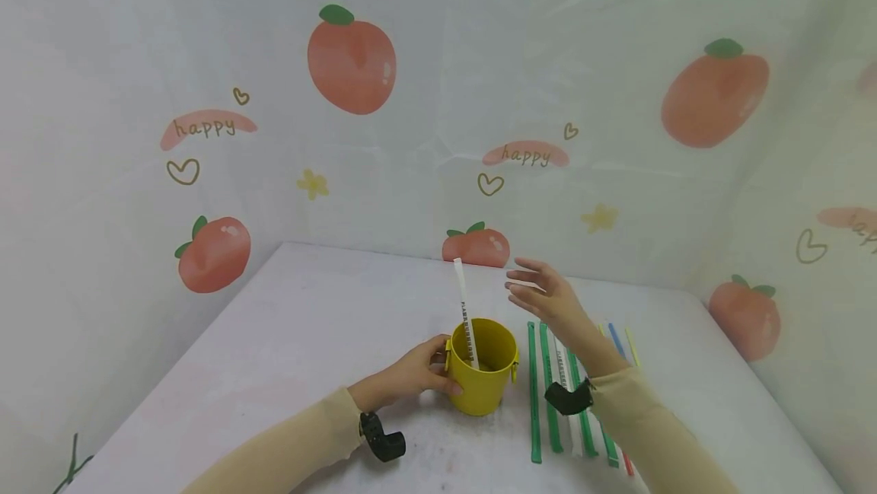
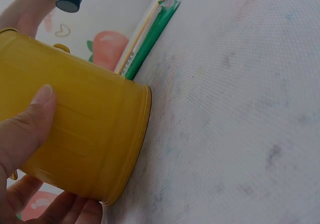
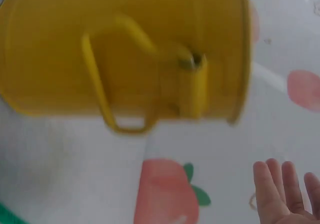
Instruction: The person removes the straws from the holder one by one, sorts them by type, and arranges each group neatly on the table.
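Observation:
A yellow metal bucket [image 1: 479, 391] stands upright on the table, a small loop handle [image 3: 95, 79] on its side. My left hand [image 1: 414, 372] grips the bucket's left side; in the left wrist view its thumb [image 2: 30, 126] lies along the wall and the other fingers pass underneath. One white paper-wrapped straw [image 1: 462, 288] with dark print leans in the bucket, its upper end above the rim. My right hand [image 1: 544, 292] is raised behind and right of the bucket, fingers spread and holding nothing. The right wrist view shows those fingers apart from the bucket.
Right of the bucket several wrapped straws lie side by side, among them a green one [image 1: 534, 403] and a white printed one [image 1: 562, 368]. A blue straw [image 1: 616, 339] and a yellow straw [image 1: 633, 345] lie farther right, partly behind my right forearm. A fruit-printed curtain [image 1: 411, 174] hangs behind the table.

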The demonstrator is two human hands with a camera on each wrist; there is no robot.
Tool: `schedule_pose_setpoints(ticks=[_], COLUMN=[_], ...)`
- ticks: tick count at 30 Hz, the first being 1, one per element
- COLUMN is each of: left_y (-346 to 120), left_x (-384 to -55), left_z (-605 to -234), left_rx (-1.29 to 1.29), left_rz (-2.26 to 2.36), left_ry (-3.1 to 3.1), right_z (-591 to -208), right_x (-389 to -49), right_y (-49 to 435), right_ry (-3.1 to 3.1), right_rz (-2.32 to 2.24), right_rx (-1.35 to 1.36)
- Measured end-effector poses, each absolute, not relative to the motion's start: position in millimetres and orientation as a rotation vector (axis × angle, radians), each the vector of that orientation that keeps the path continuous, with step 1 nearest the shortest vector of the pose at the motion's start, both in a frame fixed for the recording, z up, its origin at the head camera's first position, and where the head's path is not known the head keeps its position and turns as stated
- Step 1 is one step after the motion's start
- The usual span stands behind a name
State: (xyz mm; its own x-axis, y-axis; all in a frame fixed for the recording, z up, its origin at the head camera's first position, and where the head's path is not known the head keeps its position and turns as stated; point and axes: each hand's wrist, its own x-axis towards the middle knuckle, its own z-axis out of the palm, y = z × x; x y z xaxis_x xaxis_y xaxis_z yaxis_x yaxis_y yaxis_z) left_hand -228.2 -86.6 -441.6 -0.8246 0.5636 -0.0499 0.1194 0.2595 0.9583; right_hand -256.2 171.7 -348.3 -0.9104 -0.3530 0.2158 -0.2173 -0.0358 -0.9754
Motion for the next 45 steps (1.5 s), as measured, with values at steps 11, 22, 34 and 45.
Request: schedule_pose_setpoints(ticks=[11,22,34,45], left_y=[-87,-87,-87,-86], left_x=[-230,-229,-230,-228], left_z=[-442,-441,-445,-442], left_rx=[0.642,0.662,0.636,0.617], left_rz=[1.582,1.598,1.588,1.59], left_ry=[2.163,2.154,2.154,2.15], right_z=[-355,-354,-358,-354], right_x=[-260,-266,-274,-272], right_y=[135,122,116,116], right_ry=[2.198,2.224,2.267,2.242], right_rz=[-1.886,-1.711,-1.628,-1.679], right_rx=[-0.664,-0.649,-0.661,-0.677])
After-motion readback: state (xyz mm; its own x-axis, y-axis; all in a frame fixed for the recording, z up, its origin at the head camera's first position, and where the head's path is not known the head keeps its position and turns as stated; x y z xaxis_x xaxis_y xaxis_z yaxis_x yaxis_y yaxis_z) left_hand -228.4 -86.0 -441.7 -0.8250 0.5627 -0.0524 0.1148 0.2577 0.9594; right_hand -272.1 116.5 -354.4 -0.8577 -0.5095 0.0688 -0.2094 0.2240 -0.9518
